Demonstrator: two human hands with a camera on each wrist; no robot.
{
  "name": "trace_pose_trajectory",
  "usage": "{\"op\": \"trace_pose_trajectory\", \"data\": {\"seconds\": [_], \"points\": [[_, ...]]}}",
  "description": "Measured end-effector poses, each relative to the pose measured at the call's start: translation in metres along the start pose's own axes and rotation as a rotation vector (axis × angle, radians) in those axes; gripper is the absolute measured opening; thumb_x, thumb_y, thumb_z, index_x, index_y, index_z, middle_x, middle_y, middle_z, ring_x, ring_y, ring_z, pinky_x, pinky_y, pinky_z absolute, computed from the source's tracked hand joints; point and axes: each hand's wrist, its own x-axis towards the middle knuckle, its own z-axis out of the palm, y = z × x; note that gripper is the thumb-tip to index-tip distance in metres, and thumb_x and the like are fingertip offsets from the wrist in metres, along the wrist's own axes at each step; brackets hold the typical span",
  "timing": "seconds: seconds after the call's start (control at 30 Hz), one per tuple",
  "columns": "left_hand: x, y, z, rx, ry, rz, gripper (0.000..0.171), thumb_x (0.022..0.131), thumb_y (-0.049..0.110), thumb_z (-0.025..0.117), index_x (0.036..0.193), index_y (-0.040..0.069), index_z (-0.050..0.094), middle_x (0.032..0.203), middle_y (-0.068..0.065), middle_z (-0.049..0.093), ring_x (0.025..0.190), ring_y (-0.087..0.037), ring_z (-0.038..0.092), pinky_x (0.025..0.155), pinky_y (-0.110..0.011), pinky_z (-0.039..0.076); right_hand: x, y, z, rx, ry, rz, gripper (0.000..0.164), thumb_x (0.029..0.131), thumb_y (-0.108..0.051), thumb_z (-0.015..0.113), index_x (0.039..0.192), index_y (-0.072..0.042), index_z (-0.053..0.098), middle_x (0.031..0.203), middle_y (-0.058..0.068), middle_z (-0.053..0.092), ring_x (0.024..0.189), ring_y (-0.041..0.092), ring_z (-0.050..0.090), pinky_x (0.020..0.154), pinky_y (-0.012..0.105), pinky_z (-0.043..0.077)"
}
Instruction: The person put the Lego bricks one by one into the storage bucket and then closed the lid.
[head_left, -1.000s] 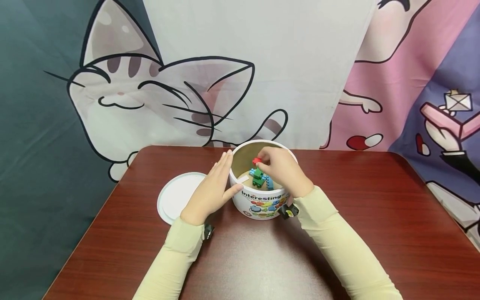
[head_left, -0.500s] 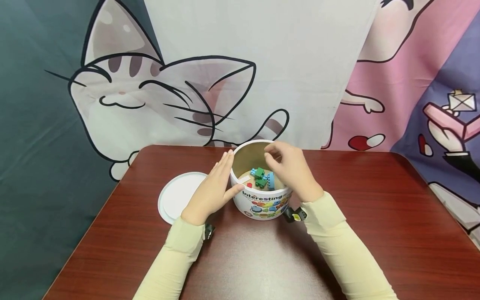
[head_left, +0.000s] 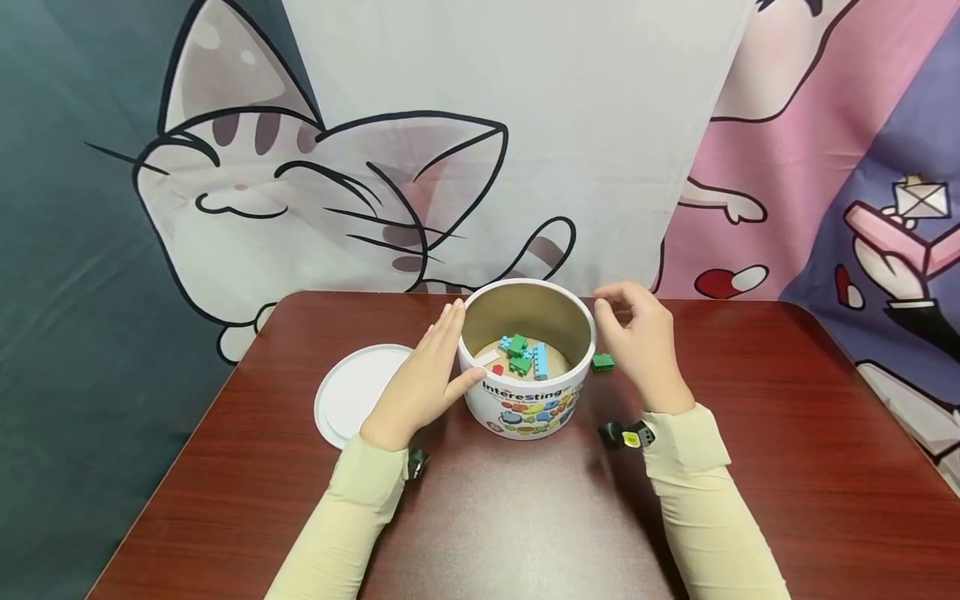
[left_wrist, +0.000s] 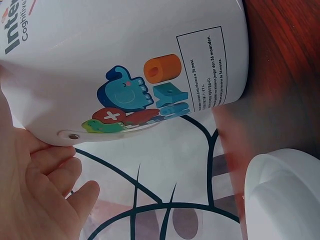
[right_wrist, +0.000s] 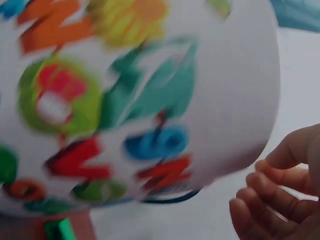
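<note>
Head view: a white bucket [head_left: 525, 414] stands upright on the table [head_left: 510, 525], with green bricks [head_left: 517, 344], a long blue brick [head_left: 541, 362], a red piece [head_left: 498, 370] and a white piece [head_left: 487, 359] at its bottom; the left hand [head_left: 423, 379], fingers extended and not gripping, rests against its wall beside the white lid [head_left: 360, 396], while the right hand [head_left: 641, 342], loosely bent and holding nothing, hangs just outside the opposite rim, near a loose green brick [head_left: 602, 362]. Left wrist view: the left fingers lie close to a rivet [left_wrist: 74, 136] on the printed wall. Right wrist view, blurred: the bent right fingers appear just beside the bucket; contact cannot be judged
</note>
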Motion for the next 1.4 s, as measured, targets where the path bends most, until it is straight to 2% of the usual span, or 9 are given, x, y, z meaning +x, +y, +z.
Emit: {"op": "trace_pose_trajectory", "data": {"seconds": [0.17,0.33,0.67,0.77,0.87,0.93,1.0,1.2,1.4], "points": [[-0.001,0.0,0.0,-0.008,0.007,0.0,0.106,0.093,0.08,0.022,0.161,0.0,0.014,0.168,-0.016,0.017,0.156,-0.026,0.011,0.125,-0.047,0.017,-0.002,0.02,0.001,-0.051,-0.075,0.092,0.019,0.096,-0.01,0.058,0.103,0.0,0.073,0.102,0.015,0.07,0.088,0.027,0.067,0.077,0.036,0.052],[0.0,0.0,0.0,-0.005,0.003,0.002,0.107,0.093,0.081,0.02,0.161,-0.001,0.014,0.167,-0.017,0.018,0.156,-0.026,0.012,0.125,-0.047,0.018,-0.003,0.041,0.003,-0.14,-0.188,0.159,0.021,0.094,-0.01,0.06,0.105,0.005,0.071,0.101,0.022,0.07,0.094,0.036,0.064,0.084,0.048,0.052],[0.001,0.001,-0.002,-0.011,-0.003,-0.006,0.107,0.092,0.081,0.02,0.161,-0.001,0.015,0.168,-0.014,0.016,0.156,-0.026,0.012,0.125,-0.046,0.017,-0.004,0.064,0.003,-0.279,-0.462,0.336,0.041,0.093,-0.017,0.066,0.12,0.013,0.063,0.118,0.032,0.065,0.109,0.045,0.061,0.097,0.057,0.05],[0.0,0.002,-0.002,-0.015,-0.003,-0.008,0.107,0.092,0.081,0.02,0.161,0.0,0.014,0.168,-0.014,0.016,0.156,-0.026,0.012,0.125,-0.046,0.017,-0.006,0.068,0.004,-0.317,-0.509,0.355,0.041,0.09,-0.018,0.069,0.114,0.015,0.065,0.112,0.03,0.067,0.104,0.044,0.062,0.092,0.056,0.052],[0.0,0.002,-0.002,-0.019,-0.007,-0.009,0.107,0.092,0.081,0.02,0.161,0.0,0.014,0.168,-0.014,0.016,0.156,-0.025,0.011,0.125,-0.046,0.017,-0.007,0.068,0.004,-0.342,-0.542,0.364,0.031,0.086,-0.019,0.073,0.096,0.01,0.071,0.088,0.021,0.069,0.085,0.037,0.062,0.077,0.047,0.054],[0.0,0.002,-0.002,-0.019,-0.009,-0.011,0.107,0.092,0.081,0.02,0.162,0.001,0.013,0.169,-0.013,0.015,0.156,-0.024,0.011,0.125,-0.046,0.017,-0.009,0.067,0.004,-0.345,-0.558,0.371,0.024,0.084,-0.019,0.075,0.081,0.005,0.072,0.071,0.011,0.064,0.074,0.03,0.057,0.066,0.04,0.049],[-0.001,0.002,-0.003,-0.021,-0.01,-0.011,0.107,0.092,0.081,0.02,0.162,0.001,0.013,0.169,-0.013,0.015,0.156,-0.023,0.01,0.125,-0.045,0.016,-0.01,0.066,0.004,-0.348,-0.563,0.372,0.023,0.083,-0.019,0.076,0.071,0.0,0.069,0.063,0.004,0.056,0.069,0.027,0.052,0.06,0.035,0.044],[0.0,0.001,-0.002,-0.016,0.005,0.001,0.104,0.094,0.079,0.023,0.162,0.001,0.013,0.168,-0.013,0.015,0.156,-0.024,0.01,0.125,-0.044,0.016,-0.011,0.066,0.005,-0.359,-0.543,0.368,0.036,0.082,-0.019,0.077,0.055,-0.01,0.055,0.055,-0.003,0.041,0.064,0.022,0.045,0.055,0.032,0.037],[-0.001,0.0,0.0,-0.022,0.005,-0.002,0.103,0.094,0.079,0.024,0.162,0.002,0.012,0.169,-0.013,0.015,0.156,-0.023,0.01,0.126,-0.044,0.016,-0.012,0.067,0.007,-0.369,-0.526,0.371,0.044,0.081,-0.018,0.076,0.05,-0.014,0.045,0.052,-0.004,0.034,0.059,0.02,0.041,0.051,0.03,0.034]]}}
